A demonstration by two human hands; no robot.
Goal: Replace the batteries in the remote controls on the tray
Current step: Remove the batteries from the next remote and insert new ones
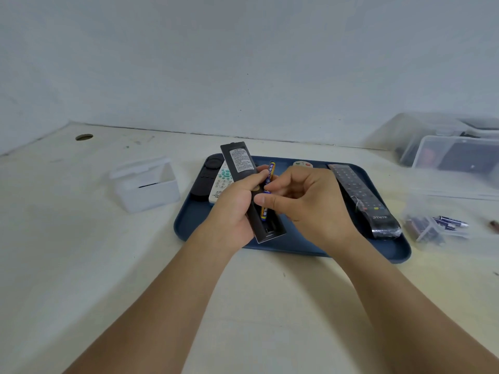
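Currently a black remote (244, 184) is held back-side up in the left hand (235, 209), above the blue tray (297, 247); left grip is wrapped around the remote body, thumb laid across its back near the label sticker. Battery cover is off, compartment exposed at the near end. One yellow-and-blue battery (264, 211) is seen seated in the compartment. A second battery (270, 172) is pinched by the right hand (305, 195) between thumb and index finger, tilted up, its lower end at the compartment, upper end sticking out past the fingers; whether it is touching the contacts cannot be told. On the tray, left side: a dark remote (206, 176) and a white remote with green buttons (222, 182), side by side, partly hidden behind the held one. Right side of the tray: a long black remote in clear wrap (364, 201), lying buttons up. A small white item with coloured buttons (303, 164) is visible at the tray's far edge. On the surface (81, 238), left of the tray: an open white plastic box (145, 184). Right of the tray: a small clear container (429, 228) with loose blue batteries (451, 222) just beside it. Clear storage bins (445, 147) are stacked at far right.
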